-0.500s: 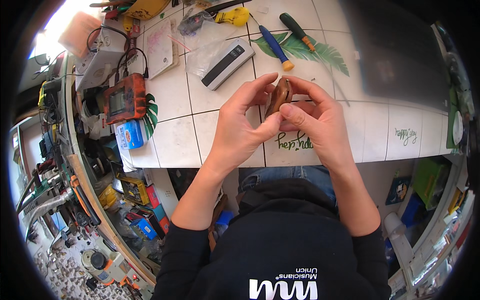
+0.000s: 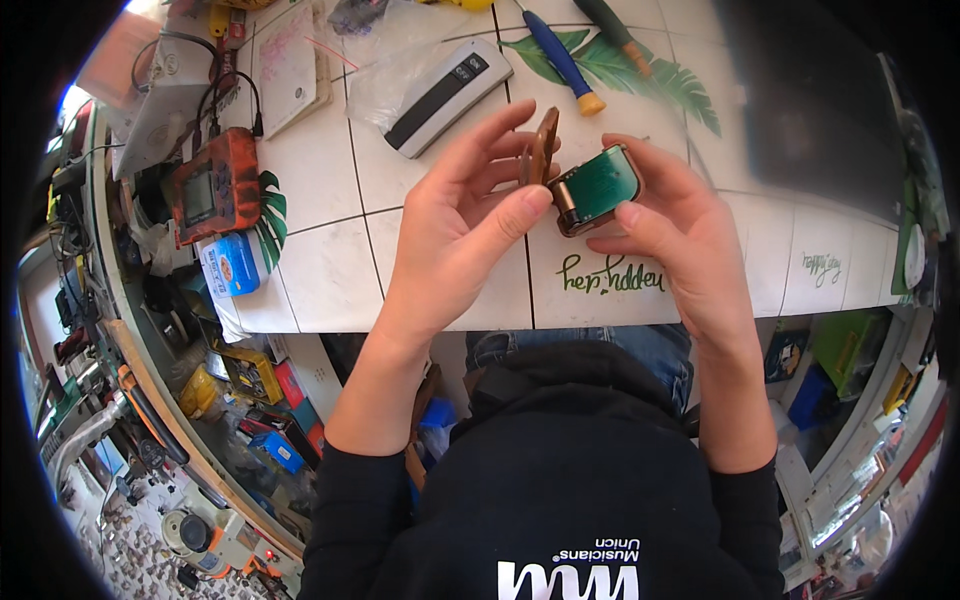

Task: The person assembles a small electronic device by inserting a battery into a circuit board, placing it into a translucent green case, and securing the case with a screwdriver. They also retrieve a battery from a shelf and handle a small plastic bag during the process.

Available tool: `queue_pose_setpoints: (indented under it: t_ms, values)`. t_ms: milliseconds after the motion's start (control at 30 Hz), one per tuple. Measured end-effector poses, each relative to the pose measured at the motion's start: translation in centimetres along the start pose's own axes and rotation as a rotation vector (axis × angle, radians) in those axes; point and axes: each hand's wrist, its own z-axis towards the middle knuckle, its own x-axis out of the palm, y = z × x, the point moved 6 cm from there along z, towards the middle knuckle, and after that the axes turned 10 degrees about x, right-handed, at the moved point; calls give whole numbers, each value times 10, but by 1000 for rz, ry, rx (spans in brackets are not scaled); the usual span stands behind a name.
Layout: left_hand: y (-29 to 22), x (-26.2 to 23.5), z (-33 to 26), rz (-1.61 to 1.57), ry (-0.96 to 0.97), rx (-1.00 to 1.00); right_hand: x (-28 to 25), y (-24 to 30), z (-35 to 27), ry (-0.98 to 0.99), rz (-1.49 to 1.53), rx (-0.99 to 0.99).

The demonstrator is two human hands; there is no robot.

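Observation:
A small brown casing is parted into two pieces above the white table point(image 2: 430, 285). My left hand point(image 2: 450, 225) pinches the thin brown cover point(image 2: 545, 145), which stands nearly edge-on, between thumb and fingers. In my right hand point(image 2: 685, 225) is the other half, a rounded brown-rimmed casing point(image 2: 605, 187) with a shiny green face turned up. My right thumb presses its near edge while the fingers go round its far side. The two pieces are close together; whether they still touch I cannot tell.
Beyond my hands lie a silver-and-black box with buttons point(image 2: 450, 97), a blue screwdriver point(image 2: 553, 60) and a dark green-handled tool point(image 2: 615, 38). A clear plastic bag point(image 2: 385, 85), an orange-cased meter point(image 2: 215, 190) and a blue packet point(image 2: 231, 265) are left. A dark panel point(image 2: 815, 110) is far right.
The brown casing, closed between both hands before, is now opened into two pieces. My right hand has moved right with the green-faced half; the left keeps the cover.

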Motion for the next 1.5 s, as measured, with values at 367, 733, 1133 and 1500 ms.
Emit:
queue_pose_setpoints:
  t_ms: [367,733,1133,1500]
  values:
    - [-9,-16,-5,403,-38,14,-4,9,-11,-181,-379,-111]
    - [-27,19,-17,1211,14,549,0,24,-23,-333,-844,-249]
    - [-7,15,-18,1068,75,411,19,26,-19,-287,-1182,-519]
    - [-7,16,-16,1034,91,387,12,30,-15,-263,-1137,-430]
